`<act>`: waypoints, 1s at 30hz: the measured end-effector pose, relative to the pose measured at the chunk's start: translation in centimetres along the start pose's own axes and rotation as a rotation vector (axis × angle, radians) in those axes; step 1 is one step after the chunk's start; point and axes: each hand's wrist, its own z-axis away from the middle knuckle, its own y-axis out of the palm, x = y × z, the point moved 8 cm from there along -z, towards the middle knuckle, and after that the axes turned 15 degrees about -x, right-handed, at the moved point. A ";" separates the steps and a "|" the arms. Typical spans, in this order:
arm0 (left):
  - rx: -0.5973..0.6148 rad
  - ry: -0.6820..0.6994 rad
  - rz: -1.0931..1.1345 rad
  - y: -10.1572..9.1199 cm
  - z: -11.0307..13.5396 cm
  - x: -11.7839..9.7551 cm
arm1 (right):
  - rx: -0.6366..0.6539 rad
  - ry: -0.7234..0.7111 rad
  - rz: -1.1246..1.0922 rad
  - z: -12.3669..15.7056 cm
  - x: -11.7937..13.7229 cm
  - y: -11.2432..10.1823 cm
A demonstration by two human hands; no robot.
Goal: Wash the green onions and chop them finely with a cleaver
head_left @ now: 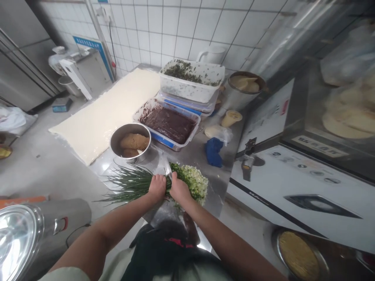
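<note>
A bunch of green scallions (129,183) lies on the steel counter (202,152), tips pointing left. My left hand (157,188) presses down on the bunch with fingers curled over it. My right hand (178,189) is closed round the handle of a knife whose blade (167,169) stands just right of my left hand. A heap of chopped scallion pieces (193,182) lies to the right of the blade.
A steel bowl with brown lumps (130,143), a tub of dark paste (170,124), a tub of chopped greens (191,80), a blue cloth (213,151) and a sheet of white dough (108,109) sit behind. A steel pot (246,89) stands at the back right.
</note>
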 end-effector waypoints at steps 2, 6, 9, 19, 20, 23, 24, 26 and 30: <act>-0.024 -0.049 -0.014 0.0 0.2 0.2 | -0.051 0.053 -0.017 -0.3 -0.5 0.0; -0.066 -0.189 -0.012 -0.2 1.0 0.5 | -0.102 0.161 -0.111 1.1 -3.4 -0.5; -0.073 -0.265 -0.005 -0.2 1.5 0.5 | -0.112 0.127 -0.118 3.5 -4.9 -1.7; -0.072 -0.278 -0.038 -0.4 1.5 0.2 | 0.110 -0.222 0.008 7.6 -3.3 -3.2; -0.074 -0.276 -0.038 -0.4 1.5 0.2 | 0.120 -0.238 0.010 7.3 -3.2 -3.1; -0.063 -0.258 -0.036 -0.2 1.4 0.1 | 0.138 -0.259 0.019 5.7 -2.7 -2.7; -0.052 -0.252 -0.036 0.0 1.3 0.1 | 0.149 -0.255 0.026 4.9 -2.4 -2.5; -0.035 -0.250 -0.036 0.3 1.2 0.1 | 0.162 -0.242 0.032 3.2 -1.6 -1.8; -0.044 -0.235 -0.012 0.8 0.9 0.3 | 0.100 -0.176 0.045 0.0 0.4 -0.4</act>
